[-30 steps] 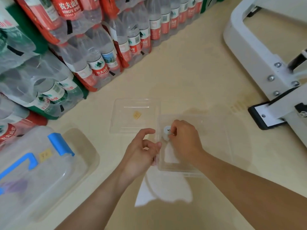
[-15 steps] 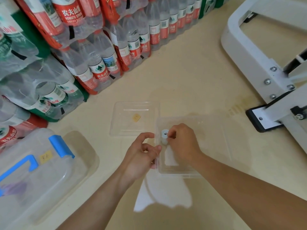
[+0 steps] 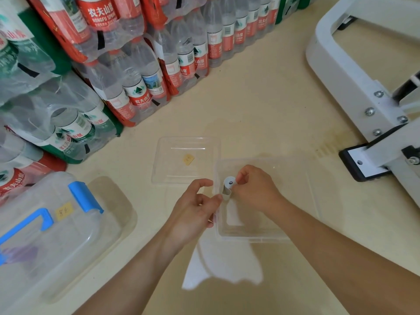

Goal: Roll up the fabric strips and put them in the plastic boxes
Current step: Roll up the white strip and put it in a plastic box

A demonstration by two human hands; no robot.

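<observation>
over the box, the right hand pinches a small roll while the left hand pinches the strip just below it. much strip lies loose on the floor, so rolling is partway; nothing seems boxed yet, though the clear plastic blurs that.

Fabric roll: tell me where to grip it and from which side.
Pinch the fabric roll across its curved wall, coming from the right, as the right hand does. Its hollow end faces up, and the loose tail hangs on the left by the left hand.
</observation>
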